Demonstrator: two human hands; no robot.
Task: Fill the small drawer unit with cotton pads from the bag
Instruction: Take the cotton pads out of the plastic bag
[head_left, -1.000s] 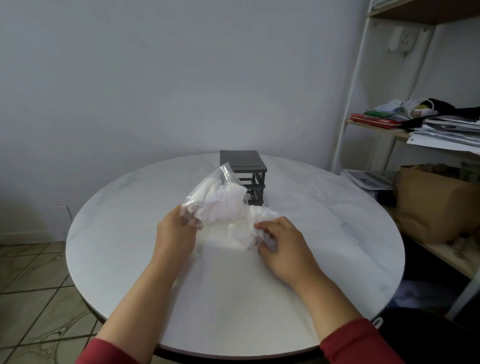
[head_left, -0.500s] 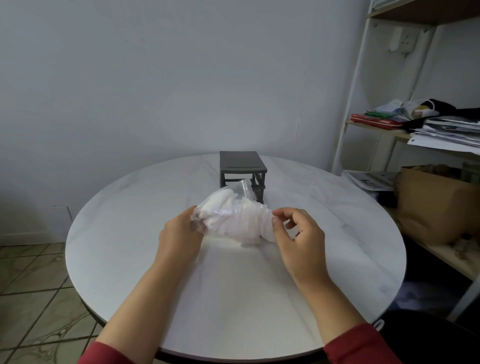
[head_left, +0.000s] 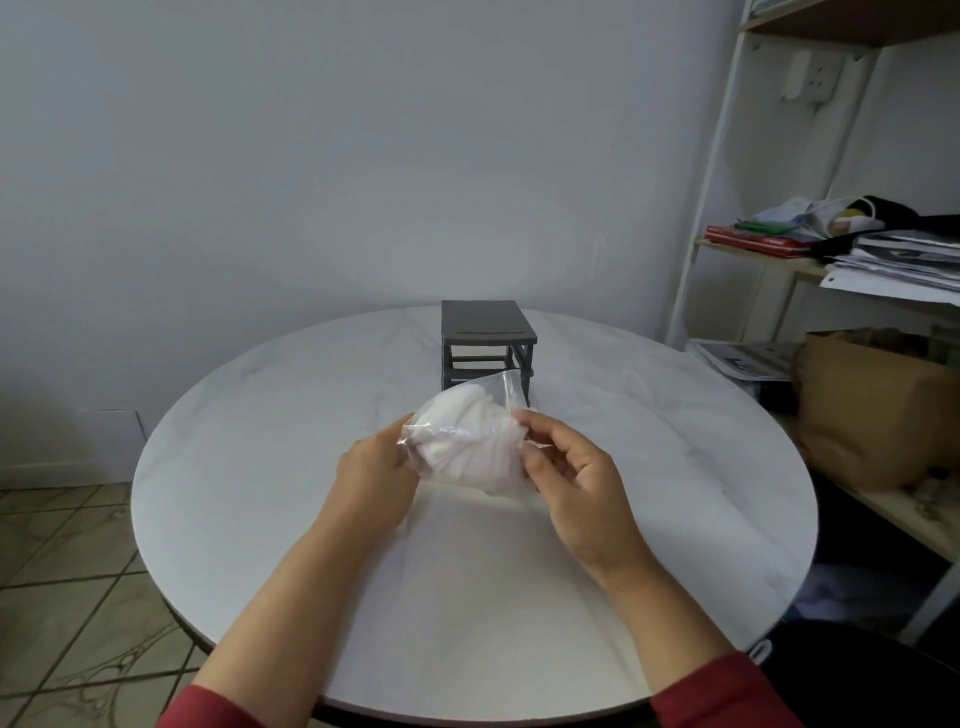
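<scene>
Bag (head_left: 470, 436): clear plastic, crumpled, packed with white cotton pads (head_left: 462, 452); held above the table (head_left: 260, 415), just in front of the drawer unit (head_left: 485, 338). Left hand (head_left: 376, 480): fingers clamped on the bag's left end. Right hand (head_left: 576, 478): fingertips pinching its right edge. Drawer unit: dark grey, upright; contents not discernible.
</scene>
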